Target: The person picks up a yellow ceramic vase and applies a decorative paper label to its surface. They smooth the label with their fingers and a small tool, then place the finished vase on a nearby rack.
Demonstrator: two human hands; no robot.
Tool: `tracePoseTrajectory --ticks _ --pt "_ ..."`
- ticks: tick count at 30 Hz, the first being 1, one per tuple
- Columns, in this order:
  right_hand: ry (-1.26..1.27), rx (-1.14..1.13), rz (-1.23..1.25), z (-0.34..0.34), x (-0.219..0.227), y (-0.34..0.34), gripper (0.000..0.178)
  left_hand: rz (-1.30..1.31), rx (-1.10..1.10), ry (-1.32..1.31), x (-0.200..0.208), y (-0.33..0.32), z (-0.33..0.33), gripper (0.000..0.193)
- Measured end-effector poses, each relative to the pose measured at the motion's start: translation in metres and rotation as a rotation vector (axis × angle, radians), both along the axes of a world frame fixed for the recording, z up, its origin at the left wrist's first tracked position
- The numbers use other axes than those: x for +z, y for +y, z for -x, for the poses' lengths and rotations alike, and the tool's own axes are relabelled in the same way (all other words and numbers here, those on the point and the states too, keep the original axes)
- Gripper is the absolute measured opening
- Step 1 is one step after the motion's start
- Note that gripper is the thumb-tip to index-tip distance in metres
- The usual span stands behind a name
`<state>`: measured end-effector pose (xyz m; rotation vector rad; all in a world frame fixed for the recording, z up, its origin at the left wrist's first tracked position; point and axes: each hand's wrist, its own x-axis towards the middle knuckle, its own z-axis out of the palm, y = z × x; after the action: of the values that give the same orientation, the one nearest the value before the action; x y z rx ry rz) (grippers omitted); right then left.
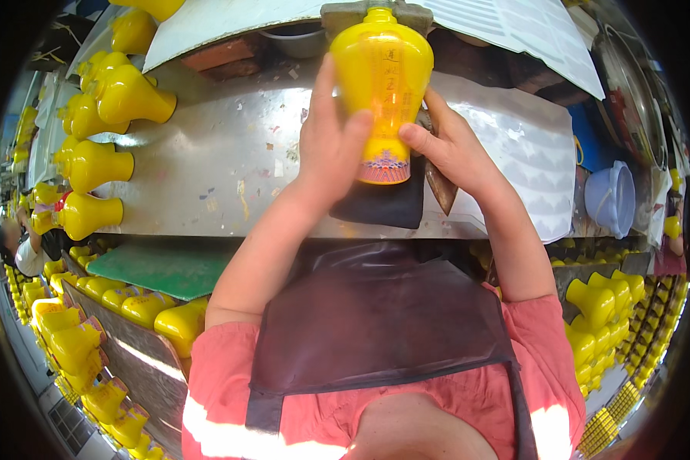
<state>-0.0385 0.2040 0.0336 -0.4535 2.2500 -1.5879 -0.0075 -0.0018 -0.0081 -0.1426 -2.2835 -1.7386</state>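
Observation:
A glossy yellow vase-shaped bottle (382,69) lies between my hands, its neck pointing away from me and its patterned foot toward me. Its neck meets a grey block-like fixture (337,17); whether it is clamped there I cannot tell. My left hand (328,142) grips the bottle's left side, thumb across its lower part. On the right side, my right hand (456,146) closes round it with the thumb pressed near the foot and fingers partly hidden. Beneath the foot is a dark cloth or pad (379,208). A dark pointed piece (440,190) sits under my right hand.
Several yellow bottles (92,165) line the metal bench (222,169) at left. More stand in rows lower left and right (598,307). A green board (157,268) lies at the bench's near edge. White sheets (514,153) and a pale blue bucket (610,199) are at right.

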Motion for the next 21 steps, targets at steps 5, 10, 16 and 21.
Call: tracePoseTrajectory --ticks 5,10,16,21 --pt "-0.115 0.05 -0.023 0.004 -0.001 0.009 0.085 -0.15 -0.049 -0.055 0.009 0.003 -0.002 0.09" --pt "-0.342 -0.014 0.041 0.021 0.013 0.035 0.065 0.006 -0.035 -0.058 0.021 0.008 -0.003 0.105" --pt "0.051 -0.243 0.351 -0.002 0.015 0.008 0.032 -0.076 -0.047 -0.135 0.022 0.008 -0.002 0.11" --pt "0.895 -0.39 -0.098 0.014 0.035 -0.021 0.034 -0.11 -0.038 -0.092 0.024 0.006 0.004 0.112"
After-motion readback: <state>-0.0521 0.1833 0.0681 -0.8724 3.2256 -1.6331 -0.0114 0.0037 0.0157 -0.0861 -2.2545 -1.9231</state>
